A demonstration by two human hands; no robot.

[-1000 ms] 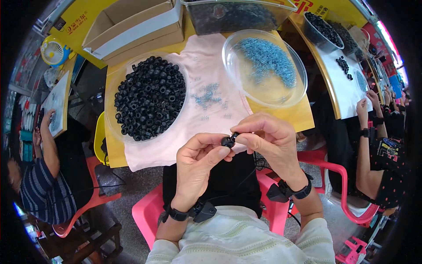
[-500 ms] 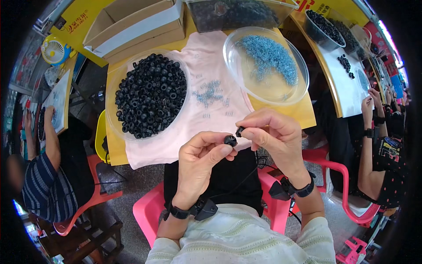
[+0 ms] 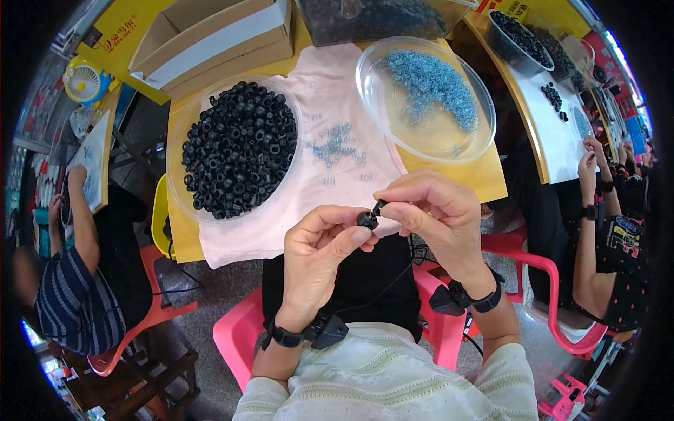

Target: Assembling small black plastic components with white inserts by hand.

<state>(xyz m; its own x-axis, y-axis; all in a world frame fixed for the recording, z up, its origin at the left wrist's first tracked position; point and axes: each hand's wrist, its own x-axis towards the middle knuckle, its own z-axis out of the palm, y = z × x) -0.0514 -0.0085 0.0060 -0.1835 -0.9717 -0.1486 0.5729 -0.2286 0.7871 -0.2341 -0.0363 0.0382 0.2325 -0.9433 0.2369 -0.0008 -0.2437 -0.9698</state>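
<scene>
My left hand (image 3: 316,242) pinches a round black cord lock body (image 3: 366,220) between thumb and fingers, its hole facing up. My right hand (image 3: 435,210) grips a smaller black plunger (image 3: 379,208) at the fingertips. The plunger meets the body's upper right edge; whether a spring sits between them I cannot make out. Beyond the left hand, a round clear tub (image 3: 300,151) holds a heap of black plastic cord lock parts (image 3: 239,147). Tiny bluish springs (image 3: 333,145) lie scattered on a pale pink cloth (image 3: 246,238). More springs (image 3: 435,88) fill part of a clear round tray (image 3: 382,133).
An open cardboard box (image 3: 217,49) and a clear bin (image 3: 372,21) of dark parts stand at the table's back. Co-workers sit left (image 3: 77,288) and right (image 3: 604,259) at other tables. A pink chair (image 3: 235,337) is beneath me; a yellow container (image 3: 161,217) hangs left.
The right hand's plunger has come closer to the round body and now meets its edge. Both hands have shifted slightly up in the picture.
</scene>
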